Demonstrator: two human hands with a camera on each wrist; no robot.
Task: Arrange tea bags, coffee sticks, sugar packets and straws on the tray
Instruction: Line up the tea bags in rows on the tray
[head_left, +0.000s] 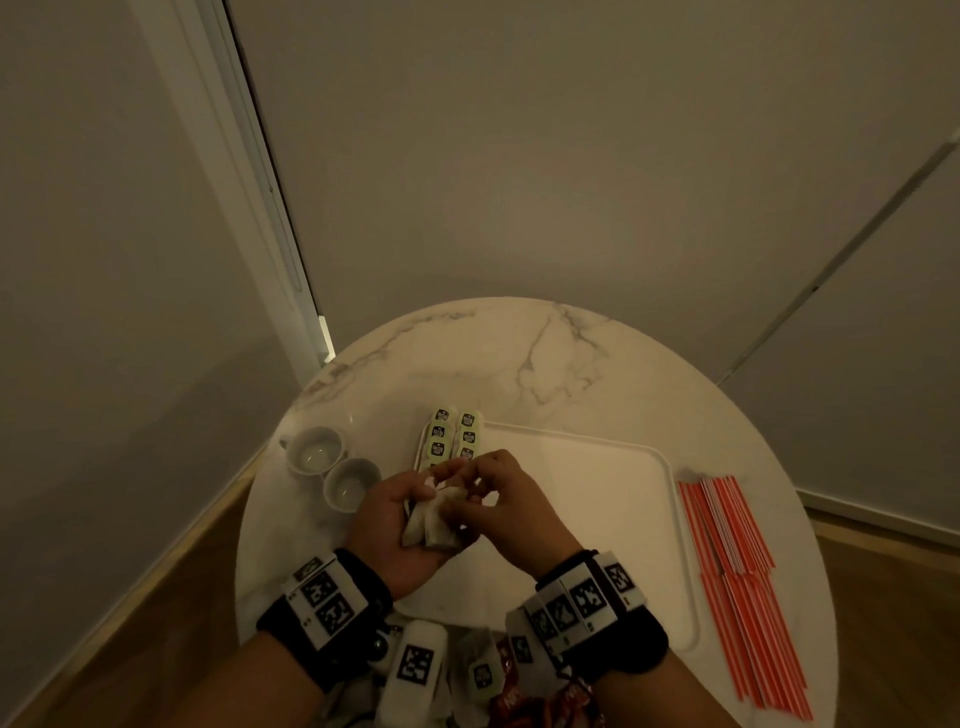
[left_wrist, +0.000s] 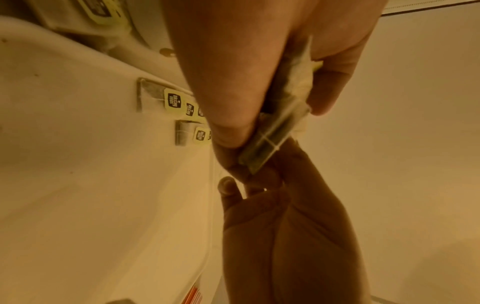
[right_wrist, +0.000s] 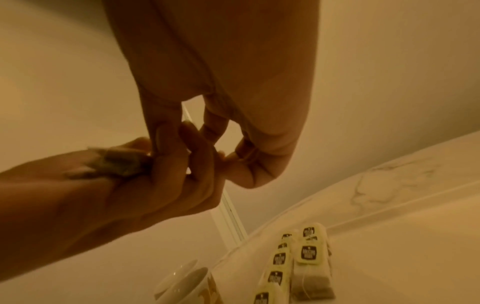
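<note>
My left hand (head_left: 423, 486) grips a small bunch of tea bags (head_left: 434, 525) in its palm, above the left part of the white tray (head_left: 597, 467). My right hand (head_left: 472, 488) meets it from the right, its fingertips pinching the far end of the bunch. The left wrist view shows the bunch (left_wrist: 280, 127) between the left hand's thumb and fingers, with the right hand (left_wrist: 255, 179) at its end. Several tea bags with yellow tags (head_left: 454, 434) lie in two rows at the tray's far left corner (right_wrist: 309, 253). Red-striped straws (head_left: 737, 566) lie on the table to the right of the tray.
Two white cups (head_left: 314, 449) (head_left: 350, 483) stand on the round marble table (head_left: 519, 353), left of the tray. More tea bags (head_left: 483, 670) and red packets (head_left: 519, 696) lie at the near edge under my wrists. Walls stand close behind the table.
</note>
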